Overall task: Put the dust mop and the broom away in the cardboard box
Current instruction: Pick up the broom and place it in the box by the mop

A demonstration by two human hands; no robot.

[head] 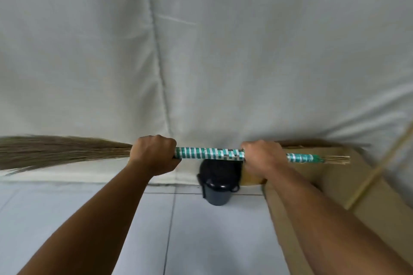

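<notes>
I hold a broom [210,153] level in front of me with both hands. Its handle is wrapped in green and silver stripes, and its brown bristles [55,152] fan out to the left. My left hand [154,154] grips the handle where the bristles begin. My right hand [260,157] grips it farther right, and the handle's tail end [335,159] pokes out over the cardboard box [330,178]. The open box stands on the floor at the lower right. A thin pale wooden stick [377,169], perhaps the dust mop's handle, leans inside it.
A dark bucket [218,192] sits on the white tiled floor against the wall, just left of the box and below the broom. A pale cloth sheet [201,51] hangs over the whole wall ahead. White floor tiles [190,230] stretch to the left.
</notes>
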